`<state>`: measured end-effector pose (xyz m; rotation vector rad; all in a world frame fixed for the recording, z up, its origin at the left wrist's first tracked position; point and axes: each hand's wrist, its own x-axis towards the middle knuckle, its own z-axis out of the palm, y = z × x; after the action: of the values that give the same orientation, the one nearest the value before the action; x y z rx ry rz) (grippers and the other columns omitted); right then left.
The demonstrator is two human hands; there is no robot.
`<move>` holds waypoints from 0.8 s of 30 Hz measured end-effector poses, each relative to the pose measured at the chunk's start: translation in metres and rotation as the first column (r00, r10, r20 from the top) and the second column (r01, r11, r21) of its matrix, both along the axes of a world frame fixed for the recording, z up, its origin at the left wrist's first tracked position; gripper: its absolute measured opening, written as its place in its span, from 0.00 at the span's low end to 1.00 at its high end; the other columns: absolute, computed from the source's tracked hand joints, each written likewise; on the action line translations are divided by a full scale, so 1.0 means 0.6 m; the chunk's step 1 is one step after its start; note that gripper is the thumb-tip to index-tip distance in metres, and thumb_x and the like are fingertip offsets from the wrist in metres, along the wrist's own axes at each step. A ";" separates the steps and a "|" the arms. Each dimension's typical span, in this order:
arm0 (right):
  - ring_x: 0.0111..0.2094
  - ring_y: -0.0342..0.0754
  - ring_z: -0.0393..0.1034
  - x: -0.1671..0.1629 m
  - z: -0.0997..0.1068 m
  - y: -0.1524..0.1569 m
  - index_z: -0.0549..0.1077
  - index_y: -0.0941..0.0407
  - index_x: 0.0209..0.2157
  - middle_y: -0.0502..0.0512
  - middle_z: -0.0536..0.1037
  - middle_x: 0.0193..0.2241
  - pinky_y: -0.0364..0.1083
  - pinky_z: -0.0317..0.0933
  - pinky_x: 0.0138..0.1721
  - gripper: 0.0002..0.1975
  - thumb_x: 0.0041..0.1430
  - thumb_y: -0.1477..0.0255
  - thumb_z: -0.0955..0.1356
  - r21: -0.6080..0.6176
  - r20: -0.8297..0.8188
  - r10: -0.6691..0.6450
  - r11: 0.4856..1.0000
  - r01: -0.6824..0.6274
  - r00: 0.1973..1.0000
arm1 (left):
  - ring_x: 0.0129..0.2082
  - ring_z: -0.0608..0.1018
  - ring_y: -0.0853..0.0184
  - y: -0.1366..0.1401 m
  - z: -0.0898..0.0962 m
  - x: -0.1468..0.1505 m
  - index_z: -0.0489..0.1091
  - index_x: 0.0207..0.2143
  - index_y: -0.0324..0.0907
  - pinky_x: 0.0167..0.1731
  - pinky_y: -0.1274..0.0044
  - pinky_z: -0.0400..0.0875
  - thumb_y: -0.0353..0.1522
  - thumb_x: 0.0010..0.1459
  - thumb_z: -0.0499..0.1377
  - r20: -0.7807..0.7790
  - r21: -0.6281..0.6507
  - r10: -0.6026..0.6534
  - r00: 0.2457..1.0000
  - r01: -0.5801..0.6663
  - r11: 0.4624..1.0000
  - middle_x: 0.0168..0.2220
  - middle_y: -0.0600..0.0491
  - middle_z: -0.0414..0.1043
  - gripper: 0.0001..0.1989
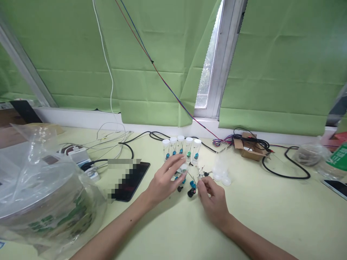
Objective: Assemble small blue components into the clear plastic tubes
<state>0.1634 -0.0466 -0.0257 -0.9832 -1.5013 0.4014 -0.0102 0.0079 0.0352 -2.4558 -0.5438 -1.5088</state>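
Note:
My left hand (165,177) curves its fingers and thumb around a small clear vial (183,168), seen nearly end-on. Just to the right, my right hand (214,198) has thumb and forefinger pinched on a thin metal-stemmed piece with a blue end (193,184); the exact grip is partly hidden. Between the hands lie loose small parts, among them a black knob-like piece (191,193) and a smaller black piece (180,189). Behind them stands a row of several white-capped clear vials (196,151), each with a blue or green piece and thin stem inside.
Clear plastic caps or vials (225,178) lie right of the parts. A phone (132,184) and a power strip (92,173) are at left, beside a bagged tub (59,213). An open cardboard box (251,151) with cables stands at back right, near a bottle (336,160).

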 end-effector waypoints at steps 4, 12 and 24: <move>0.18 0.39 0.61 0.005 -0.004 -0.001 0.67 0.55 0.33 0.47 0.68 0.21 0.39 0.58 0.20 0.08 0.67 0.72 0.61 0.050 -0.127 -0.053 0.997 0.060 0.990 | 0.50 0.75 0.61 0.004 -0.026 -0.010 0.65 0.53 0.40 0.49 0.69 0.73 0.22 0.56 0.60 -0.058 -0.035 -0.017 0.998 0.015 0.999 0.49 0.41 0.70 0.22; 0.24 0.42 0.67 0.003 -0.002 -0.014 0.68 0.54 0.45 0.49 0.69 0.25 0.42 0.63 0.23 0.10 0.67 0.78 0.59 0.333 -0.135 0.088 0.942 -0.038 0.987 | 0.42 0.73 0.62 0.008 -0.036 -0.018 0.66 0.51 0.44 0.45 0.66 0.70 0.24 0.58 0.57 -0.202 -0.181 -0.055 0.978 0.018 0.983 0.42 0.47 0.72 0.19; 0.22 0.40 0.67 -0.003 -0.009 -0.016 0.69 0.53 0.43 0.49 0.71 0.25 0.40 0.63 0.21 0.07 0.68 0.74 0.60 0.199 -0.241 0.126 0.977 -0.078 0.962 | 0.42 0.74 0.63 -0.014 -0.042 -0.008 0.66 0.52 0.43 0.40 0.71 0.72 0.25 0.58 0.56 -0.238 -0.248 -0.122 0.963 0.061 0.967 0.42 0.47 0.72 0.19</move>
<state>0.1615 -0.0564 -0.0312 -0.6798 -1.3335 0.4341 -0.0149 -0.0002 0.0100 -2.8401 -0.5989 -1.1929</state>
